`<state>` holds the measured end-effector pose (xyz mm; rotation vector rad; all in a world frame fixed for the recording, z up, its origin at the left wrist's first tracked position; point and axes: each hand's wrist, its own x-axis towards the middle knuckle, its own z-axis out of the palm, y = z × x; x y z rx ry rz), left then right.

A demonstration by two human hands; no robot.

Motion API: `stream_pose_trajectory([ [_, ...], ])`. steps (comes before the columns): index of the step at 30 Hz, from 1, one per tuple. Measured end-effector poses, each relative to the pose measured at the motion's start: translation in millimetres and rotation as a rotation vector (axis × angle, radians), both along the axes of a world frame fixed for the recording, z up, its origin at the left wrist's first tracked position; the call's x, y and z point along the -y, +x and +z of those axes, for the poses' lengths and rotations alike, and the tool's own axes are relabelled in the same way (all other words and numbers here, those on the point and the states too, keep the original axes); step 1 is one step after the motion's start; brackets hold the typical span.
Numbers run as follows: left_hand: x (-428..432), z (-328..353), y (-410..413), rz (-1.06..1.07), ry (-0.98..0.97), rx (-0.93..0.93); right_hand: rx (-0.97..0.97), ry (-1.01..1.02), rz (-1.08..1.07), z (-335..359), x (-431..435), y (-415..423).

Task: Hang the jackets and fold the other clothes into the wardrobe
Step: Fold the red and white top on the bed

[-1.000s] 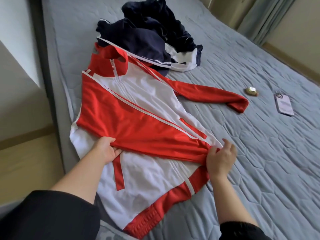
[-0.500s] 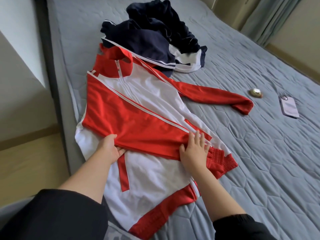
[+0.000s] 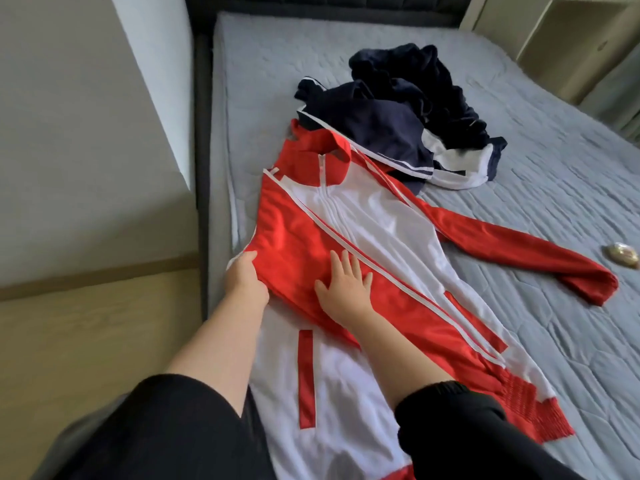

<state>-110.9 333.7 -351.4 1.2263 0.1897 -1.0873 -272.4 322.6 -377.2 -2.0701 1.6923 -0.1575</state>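
A red and white track jacket (image 3: 374, 216) lies zipped and face up on the grey bed (image 3: 519, 341). One red sleeve is folded diagonally across its front, and the other sleeve stretches out to the right. My left hand (image 3: 244, 280) grips the folded sleeve's fabric at the jacket's left edge. Flat on the folded sleeve lies my right hand (image 3: 346, 289), fingers spread and pressing down. A pile of dark navy clothes (image 3: 401, 109) with white trim sits just beyond the jacket's collar.
The bed's left edge and dark frame (image 3: 202, 168) run beside a wall and wooden floor (image 3: 86, 341). A small round gold object (image 3: 621, 255) lies on the bed at the right edge. Cream furniture (image 3: 571, 39) stands at the back right.
My right hand slid left and up along the folded sleeve, from the cuff end to near my left hand. My left hand shifted up the jacket's edge. The view tilted; the phone left sight.
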Motion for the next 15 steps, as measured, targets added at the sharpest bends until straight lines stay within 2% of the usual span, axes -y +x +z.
stream_pose_trajectory([
  [2, 5, -5, 10, -0.023, 0.047, -0.021, -0.046, -0.001, -0.015, -13, 1, 6],
  [6, -8, -27, 26, -0.078, 0.315, 0.130, -0.069, -0.076, -0.118, -38, -9, 8],
  [9, -11, -41, 34, -0.120, 0.441, 0.220, -0.093, -0.116, -0.162, -46, -10, 8],
  [11, -12, -44, 36, -0.154, 0.533, 0.447, -0.108, -0.126, -0.166, -48, -10, 8],
  [15, -24, -42, 31, -0.265, 0.570, 0.875, -0.099, -0.101, -0.110, -42, -8, 6],
])
